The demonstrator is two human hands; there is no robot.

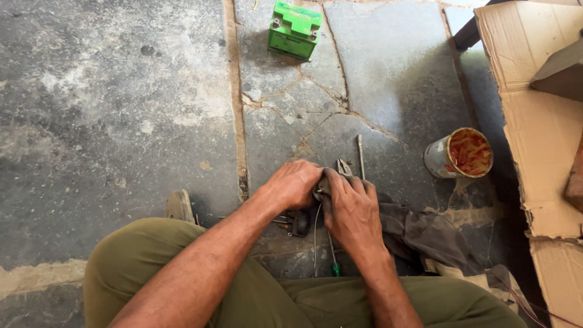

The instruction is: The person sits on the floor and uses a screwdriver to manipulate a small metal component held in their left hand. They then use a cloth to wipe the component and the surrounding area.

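Hands (325,194) grip part; open floor (109,121) left.

A rough repair workshop: cracked stone floor (376,79) around a green battery (294,29), with rusty tin (459,153), cardboard (534,121) and greasy rag (425,234) to its right.

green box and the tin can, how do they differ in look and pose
The green box is square-edged, bright and closed on top; the tin can is round, rusty and open. The green box stands upright; the tin can lies tipped, its orange-stained inside showing. Both sit on the stone floor, beyond the hands.
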